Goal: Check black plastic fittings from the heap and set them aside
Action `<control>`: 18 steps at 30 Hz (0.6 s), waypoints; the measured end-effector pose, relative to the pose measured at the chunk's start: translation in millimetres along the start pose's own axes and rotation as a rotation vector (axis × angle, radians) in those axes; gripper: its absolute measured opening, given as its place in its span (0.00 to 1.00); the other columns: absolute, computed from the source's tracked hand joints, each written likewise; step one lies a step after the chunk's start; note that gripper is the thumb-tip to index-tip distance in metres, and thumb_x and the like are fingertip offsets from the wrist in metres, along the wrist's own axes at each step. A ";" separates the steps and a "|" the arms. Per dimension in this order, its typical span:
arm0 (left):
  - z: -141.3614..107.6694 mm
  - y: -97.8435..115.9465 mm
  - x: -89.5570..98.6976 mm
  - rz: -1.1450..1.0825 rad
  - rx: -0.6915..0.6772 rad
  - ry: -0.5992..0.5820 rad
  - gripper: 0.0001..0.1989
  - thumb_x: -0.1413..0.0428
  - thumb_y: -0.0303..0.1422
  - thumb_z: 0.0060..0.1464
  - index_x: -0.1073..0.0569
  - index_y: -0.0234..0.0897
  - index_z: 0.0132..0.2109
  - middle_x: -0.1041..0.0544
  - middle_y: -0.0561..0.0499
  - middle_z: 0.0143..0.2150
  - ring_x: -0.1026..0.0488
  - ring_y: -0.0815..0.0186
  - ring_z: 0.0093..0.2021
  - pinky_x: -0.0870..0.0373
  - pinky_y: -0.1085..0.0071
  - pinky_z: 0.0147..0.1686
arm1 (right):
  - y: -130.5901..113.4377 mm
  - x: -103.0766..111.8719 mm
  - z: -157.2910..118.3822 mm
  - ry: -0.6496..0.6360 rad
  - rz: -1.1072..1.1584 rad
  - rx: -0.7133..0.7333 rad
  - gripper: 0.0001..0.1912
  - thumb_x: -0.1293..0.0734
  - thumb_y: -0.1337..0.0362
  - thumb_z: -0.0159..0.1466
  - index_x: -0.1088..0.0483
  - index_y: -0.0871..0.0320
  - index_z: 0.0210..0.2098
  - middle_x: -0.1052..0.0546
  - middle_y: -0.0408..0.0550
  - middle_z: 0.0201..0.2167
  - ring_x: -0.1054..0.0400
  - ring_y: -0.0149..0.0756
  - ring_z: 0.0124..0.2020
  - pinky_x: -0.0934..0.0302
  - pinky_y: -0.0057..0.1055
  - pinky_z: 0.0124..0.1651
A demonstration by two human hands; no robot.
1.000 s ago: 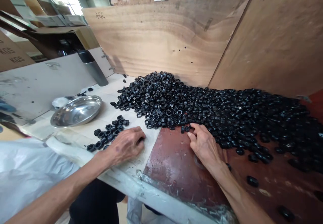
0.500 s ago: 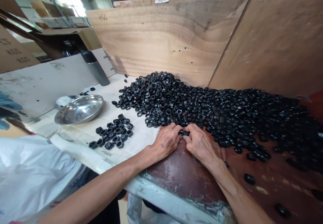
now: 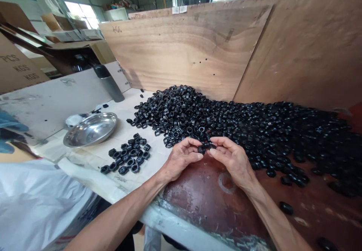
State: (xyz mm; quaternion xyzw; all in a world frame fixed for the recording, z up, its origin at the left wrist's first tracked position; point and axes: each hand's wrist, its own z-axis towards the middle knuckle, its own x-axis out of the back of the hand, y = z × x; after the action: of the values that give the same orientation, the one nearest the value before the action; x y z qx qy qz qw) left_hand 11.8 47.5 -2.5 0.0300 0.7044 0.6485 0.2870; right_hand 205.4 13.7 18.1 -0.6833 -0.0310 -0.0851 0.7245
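Note:
My left hand [image 3: 181, 156] pinches a small black plastic part [image 3: 201, 149] between thumb and fingertips. Close beside it, my right hand [image 3: 233, 159] has its thumb and forefinger closed on another black plastic part [image 3: 209, 145]. The two parts meet or almost touch; I cannot tell whether they are joined. Just behind the fingertips rises a large heap of black ring-shaped plastic parts [image 3: 181, 111]. More such parts, solid-looking, spread to the right [image 3: 283, 137]. A small group of black ring parts [image 3: 130, 162] lies on the pale sheet left of my left hand.
A shallow steel bowl [image 3: 92, 130] rests on the pale sheet, with a grey bottle [image 3: 111, 85] behind it. Wooden boards [image 3: 181, 47] wall off the back. A white sack [image 3: 36, 205] stands at lower left. Loose black pieces [image 3: 286, 208] lie on the brown surface at right.
Both hands have turned so that thumbs and fingertips now show, each pinching a black part. They were bent over a part at the heap's edge before. The view has shifted slightly.

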 end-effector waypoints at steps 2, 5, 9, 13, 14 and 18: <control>-0.3 1.9 0.0 -0.044 0.012 0.002 0.18 0.30 0.28 0.47 0.23 0.37 0.46 0.20 0.51 0.41 0.25 0.69 0.39 0.31 0.73 0.45 | -4.1 1.9 -1.4 -0.009 -0.020 0.006 0.17 0.27 0.55 0.59 0.23 0.58 0.44 0.20 0.48 0.37 0.25 0.39 0.37 0.30 0.34 0.40; -1.3 3.3 -1.5 -0.081 0.005 -0.003 0.17 0.30 0.27 0.46 0.23 0.37 0.44 0.21 0.51 0.41 0.25 0.69 0.40 0.30 0.72 0.46 | -6.2 2.2 -3.2 -0.041 -0.060 0.046 0.14 0.27 0.56 0.59 0.22 0.56 0.42 0.21 0.45 0.34 0.27 0.37 0.35 0.32 0.32 0.38; -3.2 5.2 -5.1 -0.111 -0.010 -0.021 0.15 0.31 0.26 0.47 0.22 0.37 0.43 0.22 0.52 0.41 0.25 0.70 0.39 0.29 0.71 0.46 | -6.1 -0.6 -5.1 -0.072 -0.063 0.057 0.11 0.27 0.58 0.60 0.23 0.56 0.40 0.23 0.43 0.31 0.29 0.34 0.32 0.34 0.30 0.35; -4.4 6.2 -7.7 -0.099 -0.023 -0.011 0.15 0.32 0.25 0.48 0.21 0.37 0.44 0.21 0.52 0.40 0.25 0.71 0.39 0.29 0.73 0.45 | -6.5 -3.5 -6.2 -0.025 0.022 0.072 0.10 0.25 0.57 0.58 0.25 0.56 0.33 0.21 0.47 0.38 0.26 0.38 0.39 0.31 0.32 0.43; -4.4 6.0 -8.0 -0.098 -0.024 -0.006 0.15 0.32 0.25 0.48 0.21 0.37 0.45 0.21 0.52 0.40 0.24 0.70 0.39 0.29 0.72 0.46 | -6.4 -3.9 -6.3 -0.009 0.034 0.080 0.10 0.25 0.57 0.57 0.26 0.57 0.31 0.21 0.48 0.40 0.25 0.38 0.40 0.30 0.32 0.43; -3.8 3.3 -8.1 -0.088 0.008 0.058 0.12 0.31 0.27 0.48 0.20 0.36 0.41 0.20 0.51 0.37 0.23 0.68 0.37 0.29 0.69 0.45 | -5.8 -5.1 -6.8 0.039 0.047 0.059 0.12 0.24 0.56 0.56 0.27 0.57 0.29 0.21 0.49 0.40 0.25 0.37 0.38 0.29 0.31 0.40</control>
State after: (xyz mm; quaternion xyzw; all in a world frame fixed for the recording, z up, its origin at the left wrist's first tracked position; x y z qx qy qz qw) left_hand 15.7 41.3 3.5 -0.0187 0.7158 0.6328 0.2948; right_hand 199.0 7.0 22.5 -0.6606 -0.0033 -0.0804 0.7464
